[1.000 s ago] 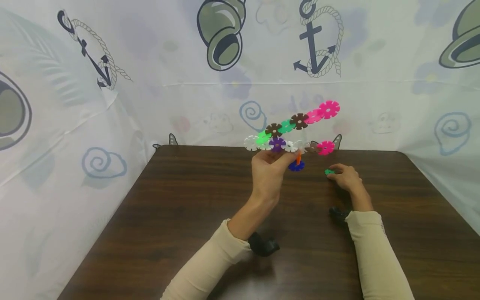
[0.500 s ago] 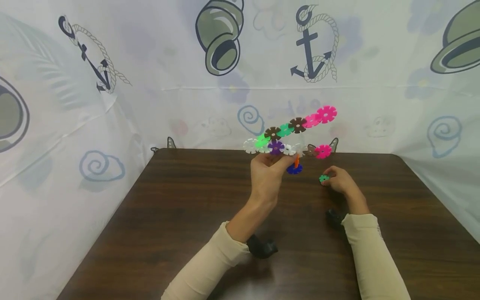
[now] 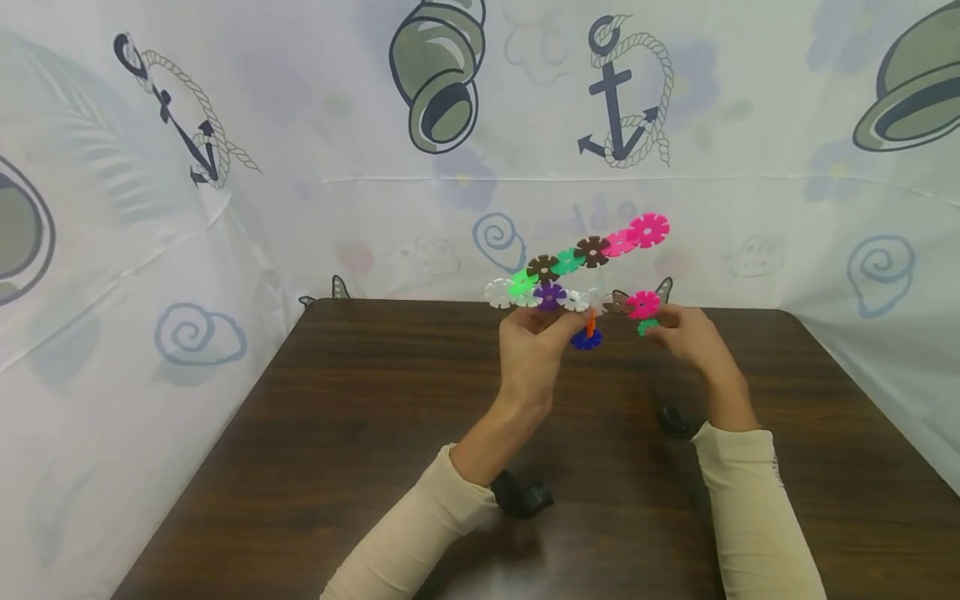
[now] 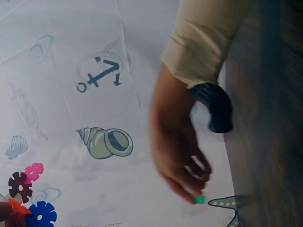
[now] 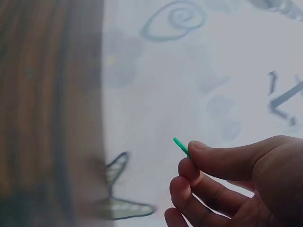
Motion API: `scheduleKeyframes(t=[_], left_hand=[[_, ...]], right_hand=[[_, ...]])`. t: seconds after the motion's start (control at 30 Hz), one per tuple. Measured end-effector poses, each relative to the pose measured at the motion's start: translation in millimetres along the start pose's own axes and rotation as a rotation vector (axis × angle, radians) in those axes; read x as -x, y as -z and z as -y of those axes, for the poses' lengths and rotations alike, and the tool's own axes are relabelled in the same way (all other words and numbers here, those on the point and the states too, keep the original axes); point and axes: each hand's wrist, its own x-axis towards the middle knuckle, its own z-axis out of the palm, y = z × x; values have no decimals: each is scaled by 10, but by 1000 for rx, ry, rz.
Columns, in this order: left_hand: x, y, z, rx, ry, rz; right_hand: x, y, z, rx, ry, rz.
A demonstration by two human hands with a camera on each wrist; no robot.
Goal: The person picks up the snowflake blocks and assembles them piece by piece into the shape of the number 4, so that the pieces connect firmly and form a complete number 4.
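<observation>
My left hand (image 3: 534, 354) holds up a branching chain of notched plastic discs by its lower row, pinching near the purple disc (image 3: 551, 297). An upper row slants up to the right and finishes in a bright pink disc (image 3: 648, 231). Under the chain hang an orange disc (image 3: 591, 323) and a blue disc (image 4: 41, 214). Between thumb and index finger, my right hand (image 3: 693, 337) pinches a small green disc (image 5: 181, 147), seen edge-on in the right wrist view. In the head view it sits just below the lower row's pink end disc (image 3: 642, 304); whether they touch, I cannot tell.
A dark wooden table (image 3: 375, 433) lies under both hands. Behind it hangs a pale cloth (image 3: 300, 125) printed with shells and anchors. A black curved piece is at each wrist, such as the left one's black piece (image 3: 522, 495).
My right hand first brought the green disc a little left and nearer, then raised it to just under the lower pink disc. My left hand stays almost where it was, still holding the chain.
</observation>
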Motion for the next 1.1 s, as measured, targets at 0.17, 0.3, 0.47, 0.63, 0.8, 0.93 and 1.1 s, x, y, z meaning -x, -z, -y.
scheduleKeyframes(t=[0.17, 0.3, 0.47, 0.63, 0.8, 0.93, 1.1], left_hand=[[1, 4, 9, 1, 8, -3], [5, 2, 12, 0, 15, -5], [-3, -6, 18, -9, 15, -2], [-5, -5, 26, -7, 6, 9], [-1, -9, 28, -5, 14, 9], [4, -15, 31, -8, 20, 13], [13, -18, 33, -6, 25, 28]], right_hand=[[118, 121, 247, 55, 51, -79], [245, 196, 446, 66, 106, -157], [411, 250, 697, 39, 151, -244], [560, 264, 910, 1, 127, -351], [714, 300, 1039, -51, 136, -433], [815, 306, 1127, -71, 181, -523], [927, 285, 1255, -117, 228, -656]])
